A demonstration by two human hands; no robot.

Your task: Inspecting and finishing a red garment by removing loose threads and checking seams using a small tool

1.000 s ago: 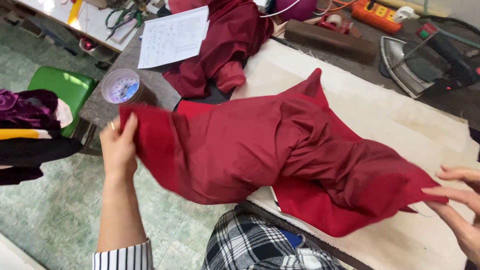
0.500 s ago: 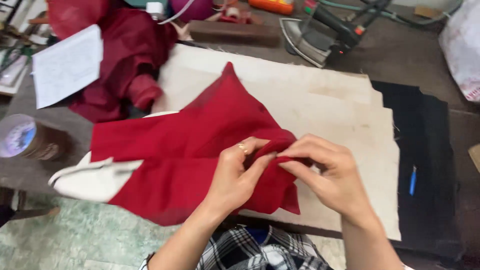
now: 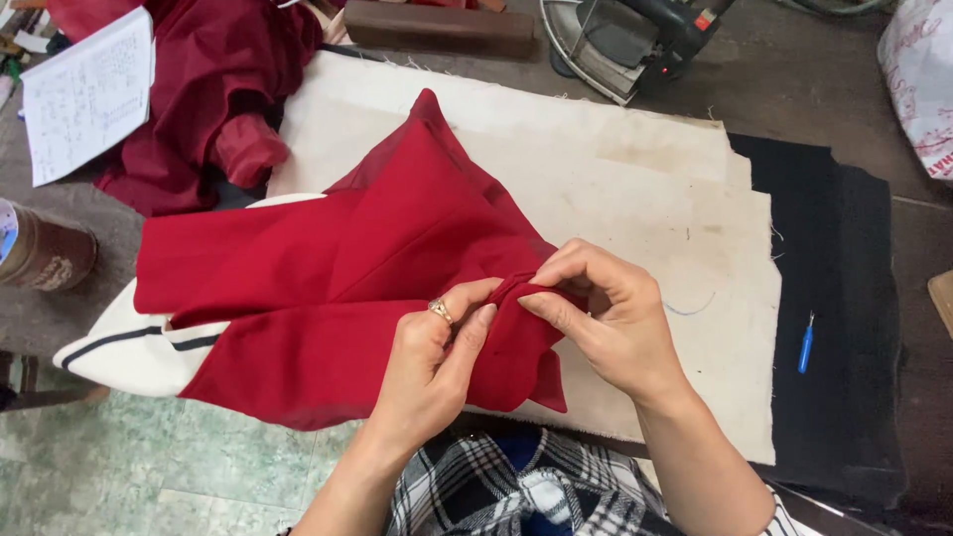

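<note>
A red fabric piece (image 3: 338, 288) lies spread over a cream padded cloth (image 3: 596, 169) on the table. My left hand (image 3: 437, 367), with a ring on one finger, pinches a fold of the red fabric near its right edge. My right hand (image 3: 606, 318) grips the same fold from the other side, fingertips almost touching those of the left. Both hands sit close to the table's near edge, above my checked clothing (image 3: 516, 486).
A heap of dark red garments (image 3: 213, 89) and a sheet of paper (image 3: 84, 94) lie at the back left. A brown jar (image 3: 45, 253) stands at the left. An iron (image 3: 635, 35) rests at the back. A blue seam ripper (image 3: 806, 342) lies on black cloth (image 3: 844, 328).
A second ago my hands were wide apart, spreading the red fabric. They have come together at its right edge and now pinch a fold there.
</note>
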